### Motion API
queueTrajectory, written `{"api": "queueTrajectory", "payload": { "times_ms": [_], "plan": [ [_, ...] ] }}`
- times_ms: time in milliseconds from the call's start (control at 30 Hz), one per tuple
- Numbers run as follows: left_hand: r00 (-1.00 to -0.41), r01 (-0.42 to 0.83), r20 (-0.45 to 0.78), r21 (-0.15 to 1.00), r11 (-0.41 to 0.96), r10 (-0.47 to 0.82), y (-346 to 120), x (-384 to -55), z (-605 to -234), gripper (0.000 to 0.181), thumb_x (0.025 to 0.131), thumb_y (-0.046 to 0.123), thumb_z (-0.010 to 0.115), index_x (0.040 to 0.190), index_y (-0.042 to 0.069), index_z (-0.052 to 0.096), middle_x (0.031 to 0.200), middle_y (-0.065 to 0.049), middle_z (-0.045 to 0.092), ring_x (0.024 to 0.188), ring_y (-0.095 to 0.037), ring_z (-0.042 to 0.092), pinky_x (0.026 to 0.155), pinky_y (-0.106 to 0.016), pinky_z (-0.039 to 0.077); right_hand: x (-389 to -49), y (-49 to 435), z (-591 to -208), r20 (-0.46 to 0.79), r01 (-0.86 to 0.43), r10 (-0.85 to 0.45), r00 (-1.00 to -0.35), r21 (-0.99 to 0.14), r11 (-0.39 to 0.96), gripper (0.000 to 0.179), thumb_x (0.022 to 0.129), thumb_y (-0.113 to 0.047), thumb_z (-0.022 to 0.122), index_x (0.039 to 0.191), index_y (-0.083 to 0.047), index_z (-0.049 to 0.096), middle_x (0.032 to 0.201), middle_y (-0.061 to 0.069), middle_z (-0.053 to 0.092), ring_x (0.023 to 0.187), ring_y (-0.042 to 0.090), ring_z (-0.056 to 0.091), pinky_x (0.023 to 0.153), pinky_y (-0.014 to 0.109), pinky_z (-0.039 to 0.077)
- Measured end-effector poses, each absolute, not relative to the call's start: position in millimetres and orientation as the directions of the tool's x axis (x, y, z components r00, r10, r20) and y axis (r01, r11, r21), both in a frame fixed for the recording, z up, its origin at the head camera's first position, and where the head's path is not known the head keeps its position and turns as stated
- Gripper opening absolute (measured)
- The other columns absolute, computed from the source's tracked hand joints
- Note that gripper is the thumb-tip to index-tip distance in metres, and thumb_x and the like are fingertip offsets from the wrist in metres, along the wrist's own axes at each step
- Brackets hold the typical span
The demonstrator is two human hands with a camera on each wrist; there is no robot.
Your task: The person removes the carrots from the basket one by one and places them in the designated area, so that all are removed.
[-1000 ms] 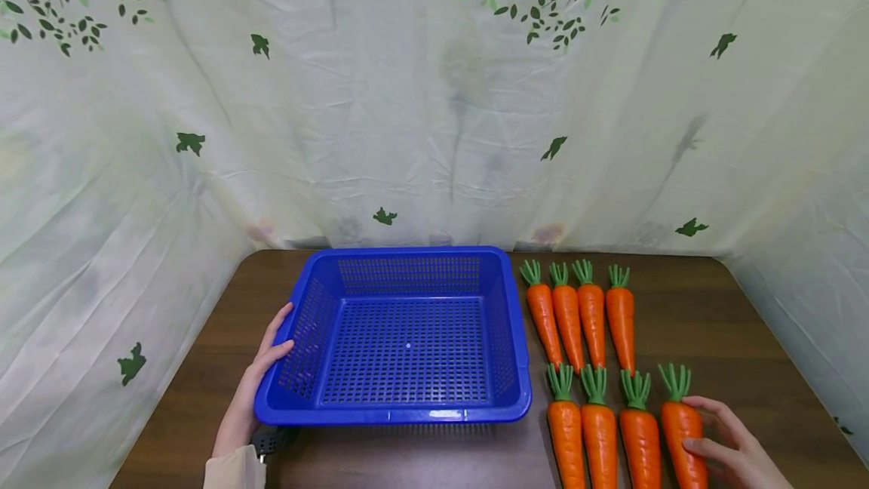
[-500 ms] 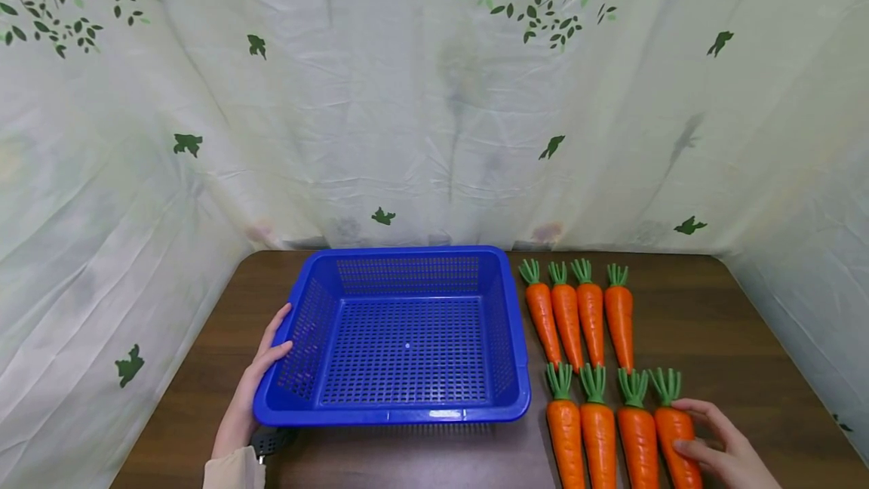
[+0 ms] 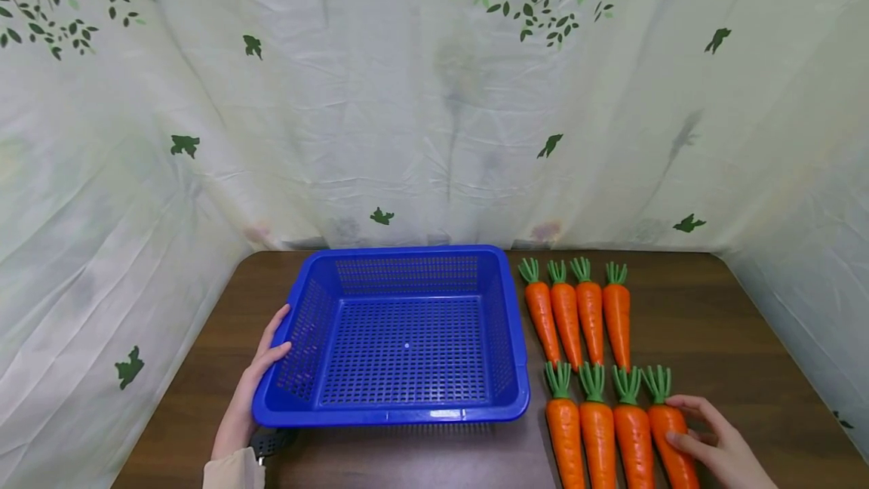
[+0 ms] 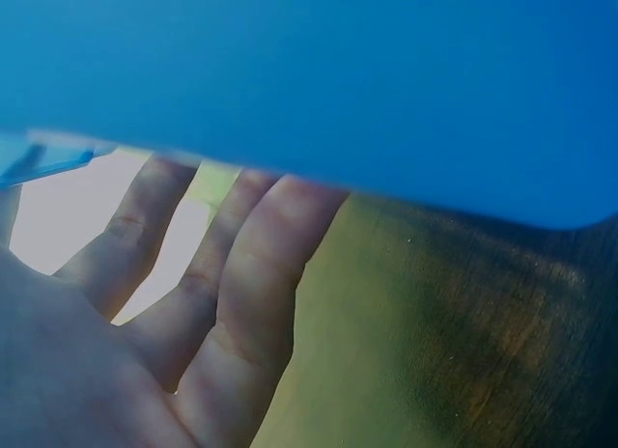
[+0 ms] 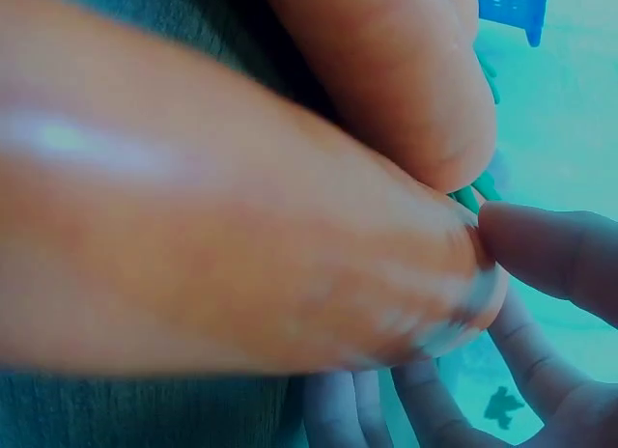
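In the head view, my left hand (image 3: 254,376) touches the left rim of a blue plastic basket (image 3: 407,417), thumb and forefinger apart on its edge. The left wrist view shows fairly straight fingers (image 4: 253,265) meeting the blue rim (image 4: 319,91), which hides their tips. At lower right, my right hand (image 3: 720,444) pinches an orange carrot (image 3: 668,429) with green tops between thumb and fingers. This carrot (image 5: 222,216) fills much of the right wrist view. It lies at the right end of the front row, beside a neighbouring carrot (image 3: 633,436).
Two rows of glossy carrots lie right of the basket; the back row includes one carrot (image 3: 617,323) at its right end. The front row's lower ends leave the frame. Behind the brown wooden table (image 3: 720,323) hangs a pale leaf-patterned curtain (image 3: 407,134).
My right hand has slid the pinched carrot left, up close to its neighbour in the front row. That neighbour has shifted slightly left too. The left hand and basket have stayed in place.
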State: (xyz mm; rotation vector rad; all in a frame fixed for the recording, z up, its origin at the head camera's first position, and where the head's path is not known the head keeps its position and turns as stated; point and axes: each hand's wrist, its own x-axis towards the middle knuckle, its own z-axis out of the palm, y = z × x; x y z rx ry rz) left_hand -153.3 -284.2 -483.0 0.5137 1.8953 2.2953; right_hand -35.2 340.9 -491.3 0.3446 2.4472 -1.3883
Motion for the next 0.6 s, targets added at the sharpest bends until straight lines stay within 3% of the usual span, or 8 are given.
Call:
{"api": "queueTrajectory", "payload": {
  "times_ms": [100, 167, 433, 600],
  "plan": [
    [-0.936, 0.120, 0.180, 0.971, -0.207, 0.304, -284.3, -153.2, -483.0, 0.059, 0.100, 0.002, 0.024, 0.151, 0.031, 0.023, 0.134, 0.016, 0.039, 0.117, 0.000, 0.045, 0.093, -0.016, 0.037, -34.6, 340.4, -490.6, -0.384, 0.361, 0.059, -0.922, -0.790, 0.495, 0.051, 0.093, -0.014, 0.061, 0.130, 0.013, 0.039, 0.128, 0.028, 0.044, 0.096, 0.006, 0.049, 0.076, 0.028, 0.049],
    [-0.935, 0.116, 0.179, 0.971, -0.211, 0.307, -284.4, -152.8, -483.1, 0.058, 0.100, 0.002, 0.024, 0.151, 0.030, 0.022, 0.135, 0.015, 0.038, 0.118, 0.000, 0.045, 0.093, -0.017, 0.037, -34.2, 339.9, -489.7, -0.385, 0.364, 0.059, -0.921, -0.797, 0.482, 0.052, 0.093, -0.014, 0.061, 0.131, 0.013, 0.038, 0.129, 0.029, 0.043, 0.096, 0.006, 0.050, 0.075, 0.028, 0.049],
    [-0.938, 0.122, 0.177, 0.973, -0.196, 0.297, -284.3, -153.1, -482.8, 0.059, 0.100, 0.001, 0.024, 0.150, 0.031, 0.023, 0.135, 0.015, 0.037, 0.118, 0.001, 0.044, 0.093, -0.016, 0.037, -32.0, 342.1, -493.2, -0.396, 0.377, 0.058, -0.916, -0.806, 0.457, 0.055, 0.094, -0.020, 0.060, 0.133, 0.011, 0.036, 0.128, 0.030, 0.044, 0.097, 0.026, 0.057, 0.072, 0.034, 0.050],
    [-0.939, 0.104, 0.162, 0.975, -0.198, 0.304, -285.7, -153.7, -485.1, 0.057, 0.101, 0.007, 0.029, 0.152, 0.030, 0.020, 0.136, 0.014, 0.034, 0.119, 0.000, 0.043, 0.094, -0.017, 0.036, -32.1, 343.1, -494.7, -0.399, 0.383, 0.063, -0.915, -0.807, 0.449, 0.056, 0.094, -0.021, 0.061, 0.133, 0.010, 0.036, 0.131, 0.033, 0.040, 0.097, 0.026, 0.058, 0.071, 0.035, 0.050]
  ]
}}
